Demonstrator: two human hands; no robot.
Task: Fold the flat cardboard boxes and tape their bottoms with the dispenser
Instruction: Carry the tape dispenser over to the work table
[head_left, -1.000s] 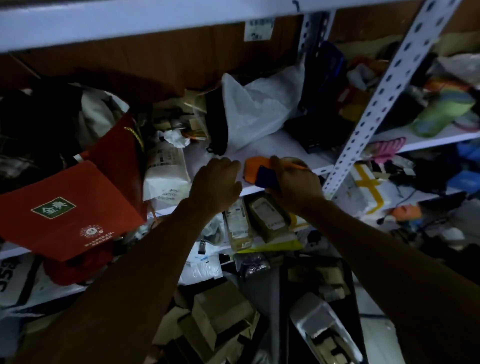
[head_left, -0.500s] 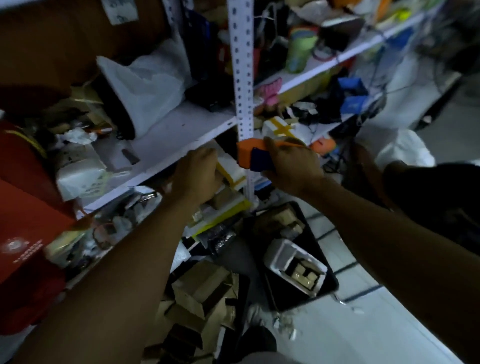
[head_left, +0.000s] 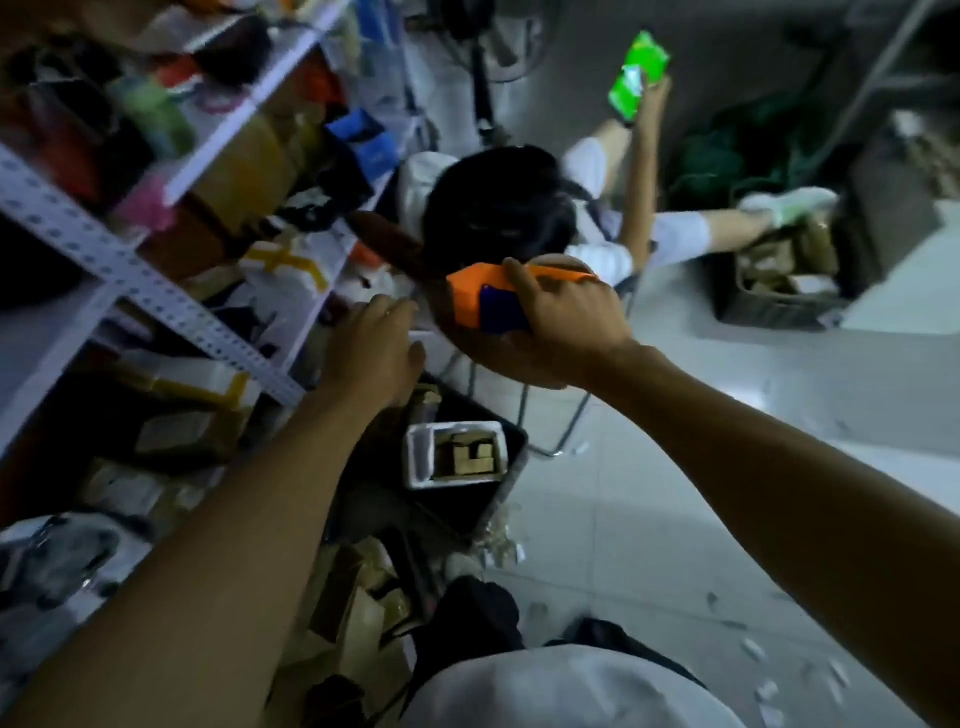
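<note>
The right hand was curled tight round one orange-and-blue plastic tape dispenser, held up in the air beside the metal shelving. The left hand hung just beside it, fingers loosely bent, gripping nothing I could see. Below, one white foam tub held brown cardboard boxes; their number I couldn't tell. A seated person held one green phone.

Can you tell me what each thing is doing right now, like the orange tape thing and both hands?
tape dispenser: held up in the air, gripped by the right hand.
right hand: fingers curled round the dispenser.
left hand: raised beside it; whether it holds anything cannot be told.
white box: open on top, cardboard pieces inside.
</note>
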